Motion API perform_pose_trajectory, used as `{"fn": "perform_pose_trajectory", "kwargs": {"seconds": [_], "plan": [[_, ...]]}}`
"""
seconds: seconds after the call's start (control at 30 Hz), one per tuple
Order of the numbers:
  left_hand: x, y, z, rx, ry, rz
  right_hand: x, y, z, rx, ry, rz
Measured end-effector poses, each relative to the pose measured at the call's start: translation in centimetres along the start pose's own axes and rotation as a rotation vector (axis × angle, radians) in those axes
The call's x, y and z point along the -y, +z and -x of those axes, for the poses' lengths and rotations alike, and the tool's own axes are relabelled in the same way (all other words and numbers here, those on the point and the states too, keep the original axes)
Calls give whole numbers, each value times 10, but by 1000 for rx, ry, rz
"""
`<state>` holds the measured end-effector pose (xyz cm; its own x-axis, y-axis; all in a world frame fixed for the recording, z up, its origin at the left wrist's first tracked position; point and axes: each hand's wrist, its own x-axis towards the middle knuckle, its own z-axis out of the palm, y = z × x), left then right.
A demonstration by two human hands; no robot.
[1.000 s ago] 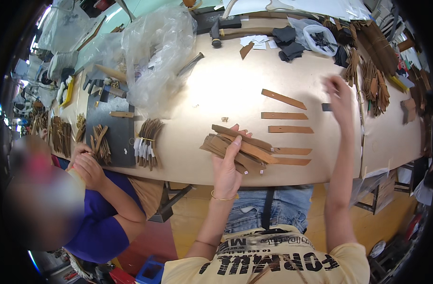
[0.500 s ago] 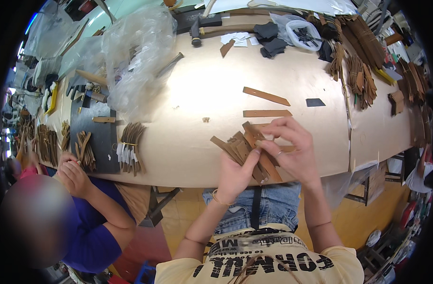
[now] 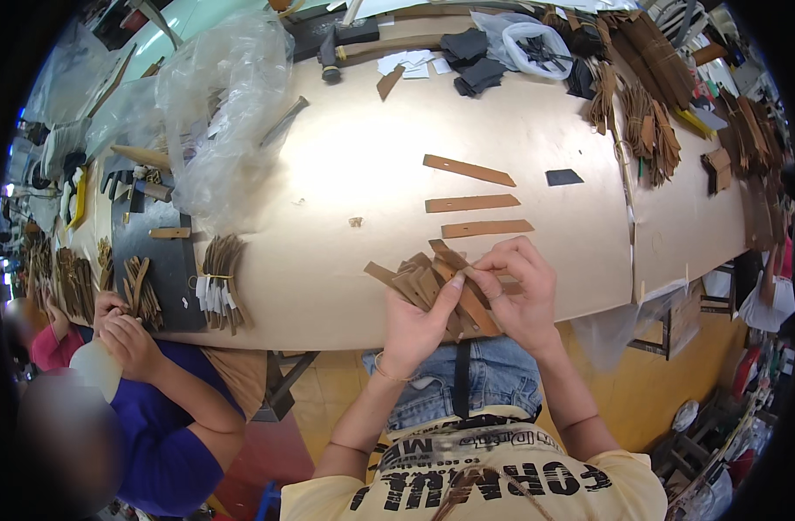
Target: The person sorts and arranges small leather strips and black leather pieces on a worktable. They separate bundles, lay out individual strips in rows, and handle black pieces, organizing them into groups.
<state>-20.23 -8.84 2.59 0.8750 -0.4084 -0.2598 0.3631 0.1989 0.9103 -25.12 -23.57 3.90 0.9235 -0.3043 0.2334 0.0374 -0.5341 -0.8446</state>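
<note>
Straps of brown leather are fanned in my left hand, above the near edge of the tabletop. My left thumb lies across the fan and is clamped down on it; the fingers beneath are mostly hidden. My right hand is at the same fan, its thumb and forefinger tips drawn together beside the left thumb, by the orange-brown front strap. Whether they pinch that strap or something small upon it, I cannot tell. Change noted: one second ago the right hand was away toward the tabletop's right side, blurred, beside the dark slant-ended patch; it has since come back to the fan, and the patch now lies in full view. In my judgement this puts the work at the fan itself, the left hand holding and the right doing the fine handling. Unaltered: the top strap, middle strap and lower strap lie apart from one another, farther from the near edge than my hands, slanted ends toward the tabletop's right side. Near the left stretch of that edge lies a tied bundle with white tags, well apart from my hands.
</note>
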Motion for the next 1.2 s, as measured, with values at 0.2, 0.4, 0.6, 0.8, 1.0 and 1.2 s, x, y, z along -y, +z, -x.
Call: {"fn": "perform_pose_trajectory", "kwargs": {"seconds": [0.2,0.4,0.6,0.8,1.0,1.2], "plan": [[5,7,18,45,-106,100,-2,4,31,-113,82,-175],[7,8,16,72,-128,54,-4,-1,41,-94,423,-621],[4,17,20,4,-15,-55,-2,-17,34,29,263,-336],[8,18,23,-47,-4,-33,2,-19,31,15,209,-253],[9,20,24,-35,-204,141,-1,-18,40,-13,132,-245],[20,13,23,-85,-439,368,-3,-23,57,-258,46,-386]]}}
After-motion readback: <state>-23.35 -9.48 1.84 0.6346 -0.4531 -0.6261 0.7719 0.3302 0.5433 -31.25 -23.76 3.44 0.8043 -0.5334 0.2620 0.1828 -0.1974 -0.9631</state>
